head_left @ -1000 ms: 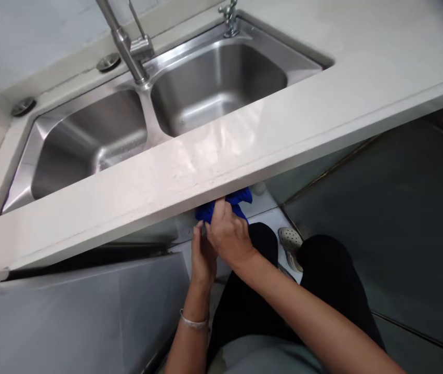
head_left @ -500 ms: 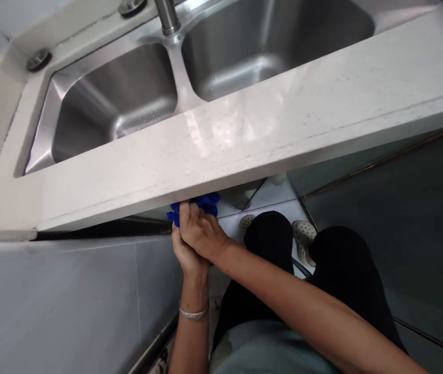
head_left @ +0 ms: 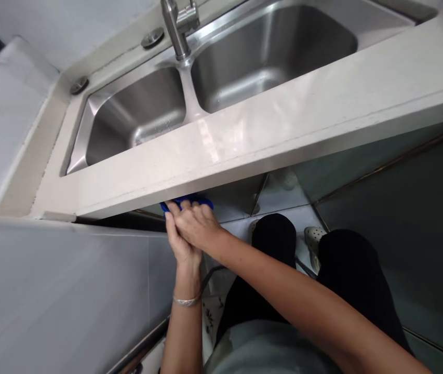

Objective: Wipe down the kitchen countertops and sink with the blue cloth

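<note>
A bright blue cloth (head_left: pixel 206 202) shows below the front edge of the counter, bunched around the fingers of both hands. My right hand (head_left: pixel 198 224) lies over it, fingers bent and closed on the fabric. Just beneath and to the left is my left hand (head_left: pixel 182 248), pressed against the right one, with a silver bracelet (head_left: pixel 187 301) on its wrist. Its fingers are partly hidden behind the right hand and the cloth. Part of the cloth is out of sight under the counter.
Above the hands runs a pale stone counter (head_left: pixel 159 179) with a two-bowl steel sink (head_left: pixel 190 98) and a faucet (head_left: pixel 178 39). Grey panels (head_left: pixel 108 291) stand at the left, and dark cabinet fronts (head_left: pixel 408 218) at the right. My legs (head_left: pixel 273 244) are below.
The view has shifted, so more wall and faucet show at upper left. Both hands stay together at the counter's underside; the cloth looks flatter and less of it shows.
</note>
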The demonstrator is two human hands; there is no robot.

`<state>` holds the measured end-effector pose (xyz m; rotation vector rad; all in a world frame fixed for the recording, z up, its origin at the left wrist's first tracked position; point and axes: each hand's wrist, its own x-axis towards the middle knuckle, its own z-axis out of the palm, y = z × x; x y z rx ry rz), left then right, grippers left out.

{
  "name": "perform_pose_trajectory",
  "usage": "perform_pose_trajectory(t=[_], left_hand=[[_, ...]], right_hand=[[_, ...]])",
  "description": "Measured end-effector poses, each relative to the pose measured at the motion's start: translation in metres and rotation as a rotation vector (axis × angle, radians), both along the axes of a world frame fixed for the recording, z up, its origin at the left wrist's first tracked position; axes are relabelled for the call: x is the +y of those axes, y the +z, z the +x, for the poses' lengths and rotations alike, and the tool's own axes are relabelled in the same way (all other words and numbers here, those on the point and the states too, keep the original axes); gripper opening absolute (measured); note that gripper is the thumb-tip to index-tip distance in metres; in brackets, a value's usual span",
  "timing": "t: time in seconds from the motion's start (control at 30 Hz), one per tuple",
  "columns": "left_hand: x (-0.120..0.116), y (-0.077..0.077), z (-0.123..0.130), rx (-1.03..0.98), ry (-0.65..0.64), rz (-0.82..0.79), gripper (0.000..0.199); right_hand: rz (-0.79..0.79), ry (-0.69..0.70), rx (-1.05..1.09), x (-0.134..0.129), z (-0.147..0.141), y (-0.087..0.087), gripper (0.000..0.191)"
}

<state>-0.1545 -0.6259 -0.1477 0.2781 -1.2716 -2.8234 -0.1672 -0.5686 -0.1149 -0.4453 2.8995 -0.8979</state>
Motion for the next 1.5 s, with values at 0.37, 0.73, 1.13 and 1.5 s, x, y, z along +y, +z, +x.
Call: perform_pose_trajectory(t=[0.37,0.73,1.13,1.5], left_hand=[[0.021,-0.002,-0.018,-0.351,0.217,-0.242,0.041],[0.011,0.000,-0.034,-0.398,0.381,-0.209,0.027],[-0.059,0.016,-0.066,-0.372,0.780,-0.446,0.025],[-0.016,0.036,-0.060,-0.402,0.492,-0.513,0.017]], right_hand=[[-0.240,0.057,0.043,0.051,0.016,-0.035,0.063],[-0.587,-0.208,0.059,0.129,0.111,-0.088,0.034],[-0.704,-0.697,-0.127,0.189,0.182,-0.084,0.032],[-0.874,-0.801,-0.144,0.199,0.188,-0.092,0.034]])
